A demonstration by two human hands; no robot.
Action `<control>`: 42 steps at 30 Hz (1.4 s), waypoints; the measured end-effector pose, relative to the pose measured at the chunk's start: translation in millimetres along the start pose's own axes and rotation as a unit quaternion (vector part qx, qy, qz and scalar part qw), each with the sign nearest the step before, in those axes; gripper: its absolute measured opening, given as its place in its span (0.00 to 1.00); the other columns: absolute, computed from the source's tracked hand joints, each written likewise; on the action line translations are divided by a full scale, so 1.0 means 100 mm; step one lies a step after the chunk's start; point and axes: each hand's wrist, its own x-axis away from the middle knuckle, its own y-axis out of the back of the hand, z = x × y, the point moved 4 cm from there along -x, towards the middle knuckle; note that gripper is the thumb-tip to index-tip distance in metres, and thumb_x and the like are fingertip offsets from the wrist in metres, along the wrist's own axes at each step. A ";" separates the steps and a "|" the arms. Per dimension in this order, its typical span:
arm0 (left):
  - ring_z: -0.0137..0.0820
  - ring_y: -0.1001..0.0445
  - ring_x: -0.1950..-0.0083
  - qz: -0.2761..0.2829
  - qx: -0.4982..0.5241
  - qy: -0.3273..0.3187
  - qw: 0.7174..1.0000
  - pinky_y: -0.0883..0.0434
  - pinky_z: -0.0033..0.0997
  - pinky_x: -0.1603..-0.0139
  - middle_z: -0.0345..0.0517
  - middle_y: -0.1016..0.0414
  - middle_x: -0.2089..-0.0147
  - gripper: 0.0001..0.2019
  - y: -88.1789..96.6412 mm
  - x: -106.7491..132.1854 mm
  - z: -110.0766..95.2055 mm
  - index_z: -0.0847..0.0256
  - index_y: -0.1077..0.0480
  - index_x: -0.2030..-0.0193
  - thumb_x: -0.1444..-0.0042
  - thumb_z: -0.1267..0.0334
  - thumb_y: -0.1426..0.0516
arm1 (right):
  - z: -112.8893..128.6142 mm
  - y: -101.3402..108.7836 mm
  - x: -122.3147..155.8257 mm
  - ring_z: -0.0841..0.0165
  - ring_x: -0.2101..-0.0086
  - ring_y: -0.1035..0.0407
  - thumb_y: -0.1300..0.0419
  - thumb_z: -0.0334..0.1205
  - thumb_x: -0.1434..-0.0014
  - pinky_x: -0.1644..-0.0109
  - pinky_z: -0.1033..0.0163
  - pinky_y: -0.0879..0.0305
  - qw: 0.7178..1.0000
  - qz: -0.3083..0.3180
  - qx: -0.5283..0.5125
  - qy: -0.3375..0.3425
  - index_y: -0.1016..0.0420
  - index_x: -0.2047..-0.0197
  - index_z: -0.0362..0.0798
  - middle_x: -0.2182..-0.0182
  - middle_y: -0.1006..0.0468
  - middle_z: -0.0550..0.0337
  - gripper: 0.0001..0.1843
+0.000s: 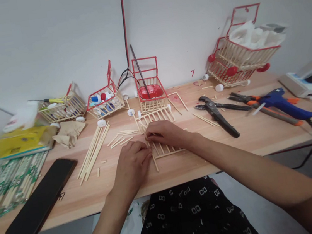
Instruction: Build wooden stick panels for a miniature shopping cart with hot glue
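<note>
A small slatted frame of thin wooden sticks [168, 152] lies flat on the table in front of me. My left hand [133, 162] is closed at its left edge, fingertips pinching a wooden stick [156, 164] that runs along that side. Reaching across the frame, my right hand [165, 132] has its fingers closed on the upper part of the same edge; its fingertips partly hide the stick. Just behind stands a second slatted panel [156, 116], close to a miniature cart [154, 103] with red trim and a red bowl inside.
Long sticks [93, 155] and short cut pieces [122, 137] lie left, near a phone [42, 198] and packaged chopsticks [13, 183]. More miniature carts [105, 101] line the wall. Cutters [217, 117], pliers [278, 112], a blue glue gun [284, 103] and a power strip [302, 83] lie right.
</note>
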 end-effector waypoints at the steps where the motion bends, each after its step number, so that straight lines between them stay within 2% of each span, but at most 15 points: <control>1: 0.37 0.33 0.60 0.000 0.000 0.000 1.000 0.32 0.40 0.58 0.48 0.26 0.63 0.07 0.00 0.00 0.00 0.63 0.25 0.65 0.41 0.70 0.45 | 0.00 0.00 0.00 0.70 0.65 0.35 0.44 0.36 0.37 0.59 0.65 0.41 1.000 -0.001 0.001 0.001 0.29 0.67 0.46 0.69 0.27 0.61 0.07; 13: 0.38 0.32 0.60 0.005 0.000 0.000 1.000 0.32 0.41 0.59 0.49 0.26 0.63 0.07 0.01 -0.01 -0.01 0.64 0.25 0.65 0.41 0.71 0.45 | -0.01 0.00 0.00 0.70 0.66 0.36 0.45 0.37 0.36 0.60 0.64 0.42 1.000 0.000 -0.003 -0.002 0.30 0.68 0.46 0.70 0.27 0.60 0.08; 28: 0.37 0.32 0.60 -0.003 0.004 0.003 1.000 0.32 0.41 0.58 0.47 0.26 0.63 0.08 0.01 0.00 -0.01 0.61 0.25 0.65 0.41 0.70 0.46 | 0.03 0.01 0.01 0.69 0.64 0.35 0.45 0.37 0.36 0.58 0.64 0.41 1.000 -0.006 0.005 -0.002 0.29 0.66 0.46 0.68 0.26 0.59 0.07; 34: 0.36 0.32 0.59 0.001 0.010 0.009 1.000 0.32 0.40 0.58 0.48 0.26 0.63 0.07 0.00 0.01 0.00 0.62 0.25 0.64 0.41 0.70 0.45 | 0.08 0.11 0.05 0.68 0.65 0.35 0.46 0.35 0.38 0.58 0.63 0.40 0.999 -0.036 0.012 0.007 0.28 0.61 0.45 0.69 0.27 0.58 0.06; 38: 0.37 0.32 0.60 -0.004 0.011 0.013 1.000 0.32 0.40 0.59 0.48 0.26 0.64 0.07 0.00 0.01 0.00 0.63 0.24 0.65 0.41 0.69 0.45 | 0.08 0.25 0.07 0.67 0.64 0.33 0.48 0.31 0.40 0.57 0.61 0.39 0.996 -0.079 -0.005 -0.027 0.27 0.60 0.45 0.66 0.24 0.56 0.09; 42: 0.36 0.31 0.61 -0.025 0.021 0.015 0.999 0.32 0.39 0.60 0.48 0.25 0.65 0.07 0.02 0.00 0.00 0.62 0.24 0.64 0.41 0.68 0.45 | 0.06 0.38 0.08 0.67 0.63 0.32 0.51 0.33 0.38 0.56 0.61 0.39 0.989 -0.133 -0.025 -0.064 0.27 0.61 0.45 0.65 0.24 0.56 0.12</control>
